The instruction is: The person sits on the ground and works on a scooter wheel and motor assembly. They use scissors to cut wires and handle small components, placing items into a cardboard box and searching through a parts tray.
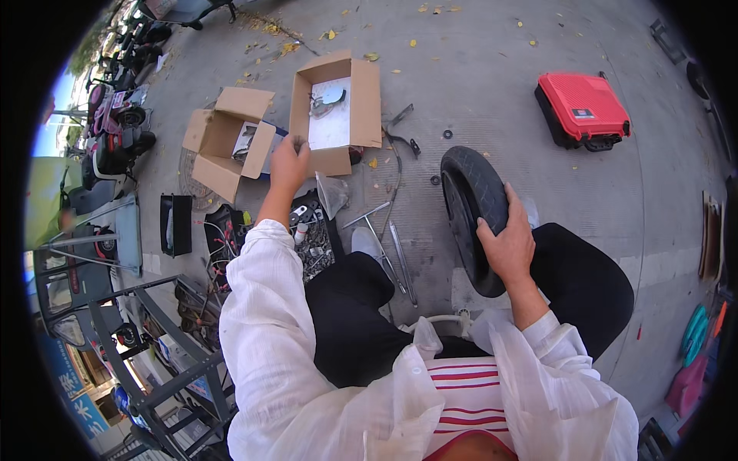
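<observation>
My right hand grips a small black wheel with a treaded tyre, held upright in front of my right knee. Its thumb lies across the tyre's edge and the fingers wrap the outer side. My left hand reaches forward, its fingers curled together; whatever they hold, if anything, is hidden. That hand is beside an open cardboard box with a curved dark part lying inside on white lining. Close by on its left stands a smaller open cardboard box. Below the hand is a clear plastic bag.
A tray of loose metal parts lies near my left foot. Metal bars and a T-shaped wrench rest on the pavement between my feet. A red hard case sits at the far right. Scooters and a metal frame stand leftward.
</observation>
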A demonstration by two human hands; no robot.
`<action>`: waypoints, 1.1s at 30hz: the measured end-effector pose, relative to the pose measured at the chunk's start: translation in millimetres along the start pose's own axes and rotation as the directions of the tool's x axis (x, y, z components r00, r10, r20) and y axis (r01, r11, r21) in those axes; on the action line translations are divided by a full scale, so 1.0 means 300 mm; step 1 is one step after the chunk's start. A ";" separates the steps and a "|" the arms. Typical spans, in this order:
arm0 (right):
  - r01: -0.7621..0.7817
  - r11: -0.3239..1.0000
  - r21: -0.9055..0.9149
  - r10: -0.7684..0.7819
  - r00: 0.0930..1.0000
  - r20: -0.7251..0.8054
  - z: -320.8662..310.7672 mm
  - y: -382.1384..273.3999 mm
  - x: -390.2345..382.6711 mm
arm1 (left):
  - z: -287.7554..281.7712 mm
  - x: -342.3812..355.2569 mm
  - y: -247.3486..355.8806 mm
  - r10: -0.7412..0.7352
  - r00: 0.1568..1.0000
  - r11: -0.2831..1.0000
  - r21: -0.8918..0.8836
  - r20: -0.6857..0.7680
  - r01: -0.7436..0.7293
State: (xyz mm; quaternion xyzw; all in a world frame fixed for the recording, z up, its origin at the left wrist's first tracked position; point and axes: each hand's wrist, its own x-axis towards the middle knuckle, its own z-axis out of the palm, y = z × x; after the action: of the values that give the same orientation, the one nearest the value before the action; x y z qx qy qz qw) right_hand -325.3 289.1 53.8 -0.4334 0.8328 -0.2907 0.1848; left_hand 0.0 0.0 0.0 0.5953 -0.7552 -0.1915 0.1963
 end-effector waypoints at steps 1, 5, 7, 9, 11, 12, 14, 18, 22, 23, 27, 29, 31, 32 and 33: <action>0.000 1.000 -0.010 0.000 1.000 -0.014 -0.016 0.007 -0.035 | 0.019 -0.021 -0.008 -0.015 1.000 0.999 0.045 0.025 0.013; 0.019 0.997 -0.069 -0.017 0.999 0.032 0.049 -0.045 0.089 | 0.226 0.213 -0.183 -0.081 0.993 0.977 0.205 0.086 0.062; -0.008 0.999 -0.041 0.010 0.999 0.053 0.080 -0.049 0.128 | 0.299 0.313 -0.271 -0.033 0.995 0.979 0.201 0.093 0.014; -0.058 0.997 -0.058 0.063 0.993 0.099 0.072 -0.061 0.138 | 0.424 0.374 -0.360 -0.039 0.986 0.979 0.205 0.162 0.005; -0.124 0.992 -0.020 0.125 0.981 0.149 0.079 -0.069 0.155 | 0.508 0.437 -0.397 -0.070 0.978 0.975 0.219 0.197 0.026; -0.124 0.992 -0.031 0.128 0.979 0.157 0.091 -0.068 0.171 | 0.541 0.460 -0.413 -0.107 0.971 0.970 0.236 0.215 0.055; -0.114 0.993 -0.042 0.120 0.976 0.180 0.104 -0.082 0.202 | 0.580 0.479 -0.461 -0.143 0.960 0.955 0.287 0.241 0.070; -0.122 0.990 -0.069 0.135 0.967 0.215 0.129 -0.117 0.303 | 0.620 0.540 -0.505 -0.214 0.929 0.918 0.387 0.301 0.086; -0.190 0.978 -0.083 0.204 0.953 0.225 0.144 -0.153 0.390 | 0.645 0.560 -0.499 -0.251 0.904 0.906 0.413 0.346 0.094; -0.195 0.977 -0.087 0.210 0.952 0.223 0.147 -0.158 0.399 | 0.649 0.566 -0.499 -0.248 0.903 0.908 0.409 0.350 0.091; -0.209 0.972 -0.111 0.229 0.947 0.224 0.148 -0.161 0.404 | 0.669 0.577 -0.522 -0.255 0.896 0.898 0.433 0.365 0.079; -0.226 0.969 -0.102 0.244 0.943 0.226 0.150 -0.162 0.410 | 0.670 0.573 -0.526 -0.254 0.888 0.893 0.447 0.384 0.063; -0.232 0.968 -0.097 0.248 0.941 0.229 0.150 -0.158 0.412 | 0.671 0.570 -0.527 -0.262 0.886 0.901 0.427 0.382 0.083; -0.230 0.968 -0.097 0.247 0.942 0.230 0.150 -0.156 0.411 | 0.672 0.569 -0.527 -0.266 0.886 0.905 0.416 0.381 0.093; -0.227 0.969 -0.096 0.243 0.942 0.231 0.151 -0.154 0.410 | 0.672 0.568 -0.524 -0.257 0.887 0.909 0.408 0.383 0.087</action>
State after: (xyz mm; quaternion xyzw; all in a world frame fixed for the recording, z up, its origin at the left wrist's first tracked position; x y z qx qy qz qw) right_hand -340.1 151.3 42.2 -0.3692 0.8592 -0.1831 0.3032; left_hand -12.6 -189.1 -241.7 0.6307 -0.7454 -0.1848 -0.1112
